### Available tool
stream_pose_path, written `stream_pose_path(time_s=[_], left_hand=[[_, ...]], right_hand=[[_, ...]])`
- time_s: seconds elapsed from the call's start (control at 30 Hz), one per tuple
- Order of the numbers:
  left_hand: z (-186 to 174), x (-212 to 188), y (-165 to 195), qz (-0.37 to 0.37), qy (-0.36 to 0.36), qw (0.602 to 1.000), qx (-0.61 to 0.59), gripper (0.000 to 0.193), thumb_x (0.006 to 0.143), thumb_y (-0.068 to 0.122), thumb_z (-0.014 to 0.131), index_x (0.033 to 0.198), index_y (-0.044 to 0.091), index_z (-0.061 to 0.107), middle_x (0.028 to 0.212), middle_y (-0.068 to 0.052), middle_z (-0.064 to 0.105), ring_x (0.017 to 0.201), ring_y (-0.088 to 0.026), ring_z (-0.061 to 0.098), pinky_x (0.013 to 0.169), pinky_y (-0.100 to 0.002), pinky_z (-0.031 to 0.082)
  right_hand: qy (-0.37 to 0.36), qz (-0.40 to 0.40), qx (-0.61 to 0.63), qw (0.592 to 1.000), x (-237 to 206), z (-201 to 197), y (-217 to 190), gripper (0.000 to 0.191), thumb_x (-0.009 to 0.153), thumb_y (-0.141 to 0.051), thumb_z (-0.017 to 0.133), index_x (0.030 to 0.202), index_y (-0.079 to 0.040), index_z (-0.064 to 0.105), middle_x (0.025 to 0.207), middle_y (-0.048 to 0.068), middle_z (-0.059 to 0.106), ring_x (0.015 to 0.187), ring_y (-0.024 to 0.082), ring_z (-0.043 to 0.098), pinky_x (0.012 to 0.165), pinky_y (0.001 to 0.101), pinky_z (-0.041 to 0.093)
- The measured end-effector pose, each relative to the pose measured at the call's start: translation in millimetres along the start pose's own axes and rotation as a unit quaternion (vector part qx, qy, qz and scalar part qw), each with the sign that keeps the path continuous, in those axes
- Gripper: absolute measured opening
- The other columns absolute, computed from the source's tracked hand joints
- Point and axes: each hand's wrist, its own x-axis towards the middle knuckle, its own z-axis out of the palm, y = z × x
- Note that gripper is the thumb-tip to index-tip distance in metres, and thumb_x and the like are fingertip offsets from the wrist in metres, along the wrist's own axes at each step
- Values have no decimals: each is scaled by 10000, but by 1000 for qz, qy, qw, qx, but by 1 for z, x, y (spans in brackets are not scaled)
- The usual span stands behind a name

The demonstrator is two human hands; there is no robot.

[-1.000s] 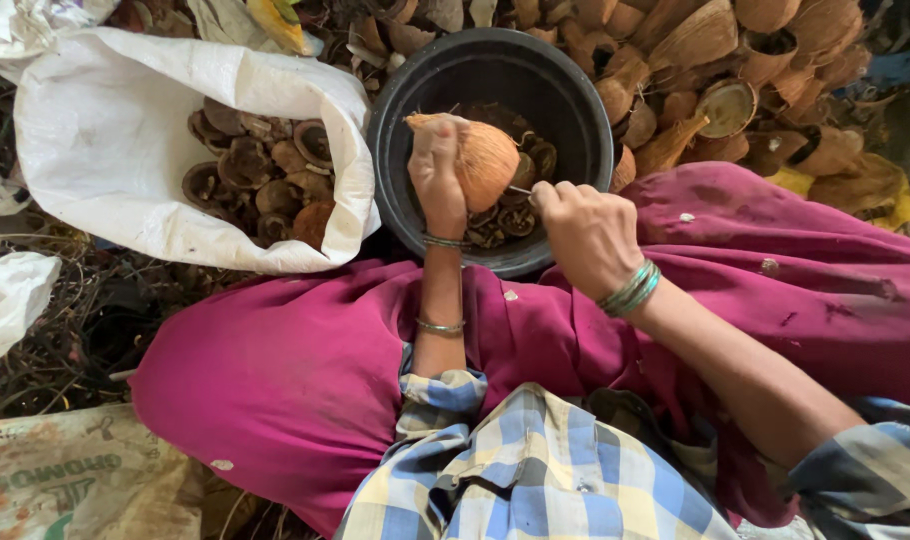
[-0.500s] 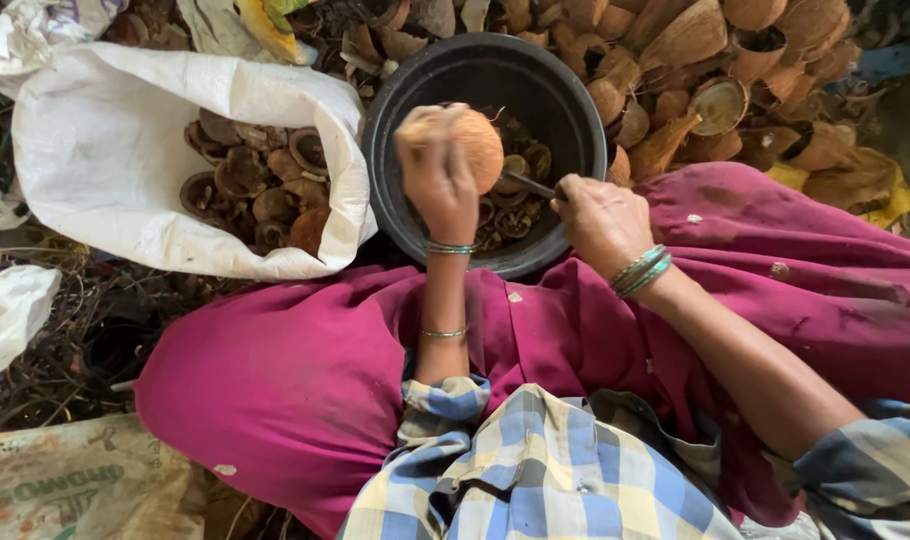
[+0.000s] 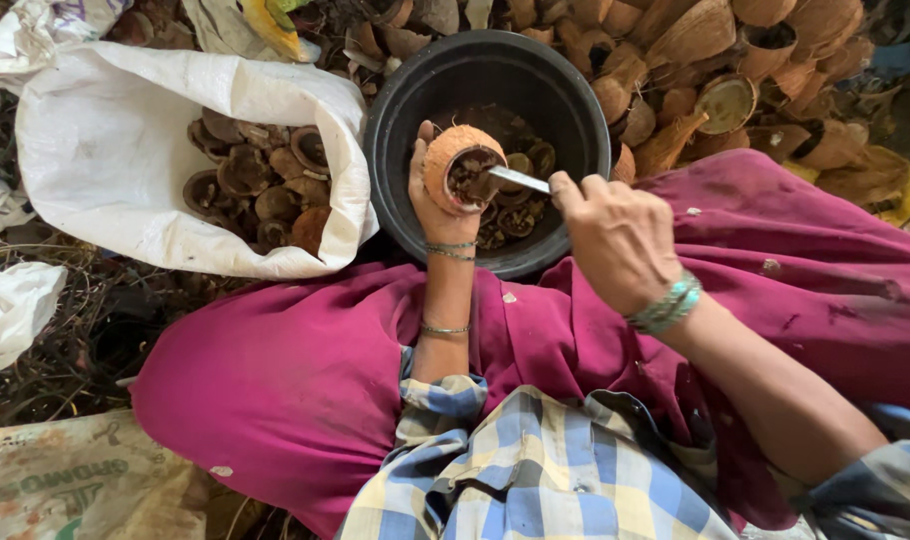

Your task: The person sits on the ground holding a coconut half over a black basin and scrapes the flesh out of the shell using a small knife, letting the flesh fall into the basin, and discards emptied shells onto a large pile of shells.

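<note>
Head view: over the black tub [image 3: 395,130], your left hand [image 3: 430,200] now grips the husk shell [image 3: 455,160] turned open-side up, no longer rounded-side up. Your right hand [image 3: 620,240], fingers closed on a metal blade [image 3: 515,180], has pushed its tip into the shell's dark core.

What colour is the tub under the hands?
Black tub, clearest in the head view.

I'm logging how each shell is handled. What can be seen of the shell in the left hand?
The shell is a rounded half husk, orange-tan and fibrous outside, dark and crumbly inside. The left hand grips it from beneath, over the black tub, opening turned toward the right hand. That hand's metal blade pokes into the hollow.
</note>
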Motion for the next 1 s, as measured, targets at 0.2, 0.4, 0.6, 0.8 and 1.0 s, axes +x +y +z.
stream_pose_path(time_s=[0.2,0.4,0.6,0.8,1.0], left_hand=[[3,-5,-8,25,-15,997,73,395,1113,357,466,1281,38,627,1120,-152,715,1046,-271,706,936,-422,599],[-11,-5,-12,18,26,996,84,327,1099,312,505,1244,45,625,1075,-135,716,997,-258,711,910,-408,597],[-17,-2,-4,-17,14,1000,22,293,1088,311,526,1197,64,642,1087,-136,723,1014,-278,713,903,-421,604],[-6,-7,-2,-24,-34,999,9,296,1081,315,543,1170,64,671,1088,-142,727,1016,-292,714,906,-452,606],[-2,-10,-9,-34,-3,999,18,307,1081,319,552,1148,49,683,1058,-140,743,996,-278,728,915,-426,606]], right_hand=[[6,-7,-159,987,0,31,-24,234,957,-167,571,1117,-49,694,664,10,631,515,96,637,381,236,492],[6,-7,-143,990,-1,39,-34,139,996,-174,561,938,-59,617,680,3,603,551,90,631,435,228,488],[13,-54,-147,988,-9,27,-41,160,986,-198,558,925,-62,617,669,-14,601,543,86,624,431,230,486],[35,-18,-93,995,-4,20,-29,127,988,-176,571,874,-121,579,689,-2,598,579,102,630,459,260,481],[38,-48,-194,979,-6,26,-40,152,989,-175,556,856,-106,579,656,-48,548,539,50,581,409,219,451]])
